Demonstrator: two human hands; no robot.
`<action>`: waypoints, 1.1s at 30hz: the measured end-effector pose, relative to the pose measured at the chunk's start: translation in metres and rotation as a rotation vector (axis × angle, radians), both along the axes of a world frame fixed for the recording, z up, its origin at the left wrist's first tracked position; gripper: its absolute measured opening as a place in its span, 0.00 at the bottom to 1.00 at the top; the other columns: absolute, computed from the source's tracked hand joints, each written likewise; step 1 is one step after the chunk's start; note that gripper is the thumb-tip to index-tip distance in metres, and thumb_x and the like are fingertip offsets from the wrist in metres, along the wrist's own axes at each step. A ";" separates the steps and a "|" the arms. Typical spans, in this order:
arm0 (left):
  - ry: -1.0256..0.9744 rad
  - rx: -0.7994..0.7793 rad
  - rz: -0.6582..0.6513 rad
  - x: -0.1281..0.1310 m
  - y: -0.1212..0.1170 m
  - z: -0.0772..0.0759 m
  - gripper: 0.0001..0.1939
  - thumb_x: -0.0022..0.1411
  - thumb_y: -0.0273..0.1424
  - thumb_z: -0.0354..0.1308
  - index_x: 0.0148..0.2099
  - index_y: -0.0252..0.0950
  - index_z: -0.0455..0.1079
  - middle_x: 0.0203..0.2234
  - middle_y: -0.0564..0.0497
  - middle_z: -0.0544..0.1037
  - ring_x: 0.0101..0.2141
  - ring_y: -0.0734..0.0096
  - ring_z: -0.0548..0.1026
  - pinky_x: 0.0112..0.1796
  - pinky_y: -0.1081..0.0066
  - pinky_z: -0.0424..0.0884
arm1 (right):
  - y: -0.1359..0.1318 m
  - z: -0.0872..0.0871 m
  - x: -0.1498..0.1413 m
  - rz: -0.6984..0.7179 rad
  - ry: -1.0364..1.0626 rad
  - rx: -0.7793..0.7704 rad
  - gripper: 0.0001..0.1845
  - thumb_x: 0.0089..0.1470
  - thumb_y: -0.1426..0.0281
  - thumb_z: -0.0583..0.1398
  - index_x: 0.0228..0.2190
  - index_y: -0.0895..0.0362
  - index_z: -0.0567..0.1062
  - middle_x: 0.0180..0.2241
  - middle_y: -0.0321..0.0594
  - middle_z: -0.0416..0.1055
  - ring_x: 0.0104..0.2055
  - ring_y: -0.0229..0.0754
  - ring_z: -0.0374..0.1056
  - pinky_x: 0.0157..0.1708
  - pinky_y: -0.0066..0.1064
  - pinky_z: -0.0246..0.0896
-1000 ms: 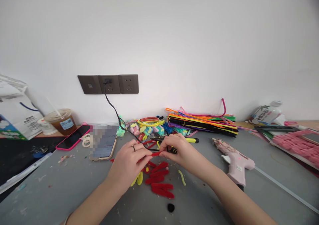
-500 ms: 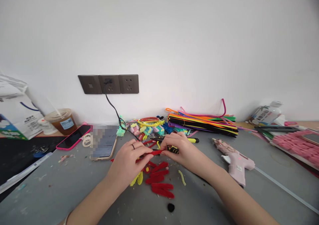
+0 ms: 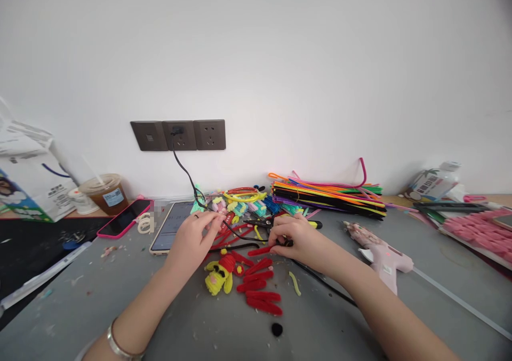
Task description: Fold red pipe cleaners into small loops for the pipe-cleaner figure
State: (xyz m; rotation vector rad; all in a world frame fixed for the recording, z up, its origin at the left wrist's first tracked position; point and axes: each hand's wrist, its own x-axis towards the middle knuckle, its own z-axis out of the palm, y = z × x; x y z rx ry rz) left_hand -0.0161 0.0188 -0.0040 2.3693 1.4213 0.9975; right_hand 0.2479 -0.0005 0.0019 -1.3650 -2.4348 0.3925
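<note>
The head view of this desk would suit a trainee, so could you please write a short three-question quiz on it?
1. What does the right hand pinch?
2. True or false: the glue gun touches the left hand.
3. Which lies nearest the picture's bottom edge: (a) small round black piece, (b) drink cup, (c) bottle?

Key:
1. A red fuzzy strip.
2. False.
3. a

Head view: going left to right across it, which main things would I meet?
White printed package → drink cup → left hand → red fuzzy strip → right hand → pink glue gun → pink textured piece.
</note>
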 end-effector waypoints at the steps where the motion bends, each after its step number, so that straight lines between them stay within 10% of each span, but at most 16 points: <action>1: 0.009 -0.002 0.007 -0.001 0.001 0.000 0.20 0.71 0.38 0.45 0.44 0.37 0.77 0.32 0.47 0.81 0.36 0.61 0.76 0.36 0.68 0.67 | 0.000 0.000 -0.001 0.001 -0.012 -0.013 0.05 0.53 0.76 0.67 0.28 0.55 0.79 0.30 0.36 0.72 0.36 0.44 0.68 0.41 0.36 0.53; 19: -0.027 0.080 0.234 -0.041 0.033 0.002 0.20 0.63 0.40 0.53 0.21 0.38 0.57 0.13 0.59 0.57 0.17 0.75 0.58 0.24 0.72 0.54 | 0.003 -0.006 0.002 -0.035 0.134 0.083 0.11 0.66 0.67 0.56 0.31 0.54 0.74 0.31 0.36 0.76 0.30 0.41 0.65 0.41 0.37 0.52; 23: -0.234 0.264 0.552 -0.080 0.043 0.014 0.10 0.66 0.38 0.51 0.41 0.38 0.68 0.31 0.51 0.73 0.33 0.66 0.73 0.36 0.70 0.67 | 0.005 -0.006 0.002 -0.042 0.155 0.098 0.13 0.67 0.64 0.55 0.32 0.53 0.75 0.31 0.37 0.76 0.31 0.43 0.66 0.40 0.37 0.53; 26: -0.457 0.333 0.885 -0.122 0.056 0.015 0.27 0.60 0.33 0.58 0.59 0.35 0.56 0.57 0.39 0.67 0.56 0.56 0.68 0.54 0.61 0.65 | 0.006 -0.007 0.002 -0.047 0.160 0.108 0.13 0.67 0.63 0.54 0.33 0.53 0.75 0.32 0.38 0.77 0.31 0.44 0.66 0.39 0.37 0.54; 33: -0.612 0.044 1.161 -0.190 0.093 0.000 0.42 0.45 0.27 0.72 0.58 0.25 0.53 0.60 0.19 0.59 0.64 0.27 0.55 0.61 0.39 0.54 | 0.004 -0.009 0.001 -0.074 0.139 0.116 0.15 0.67 0.61 0.52 0.34 0.51 0.76 0.29 0.38 0.77 0.33 0.48 0.63 0.37 0.38 0.58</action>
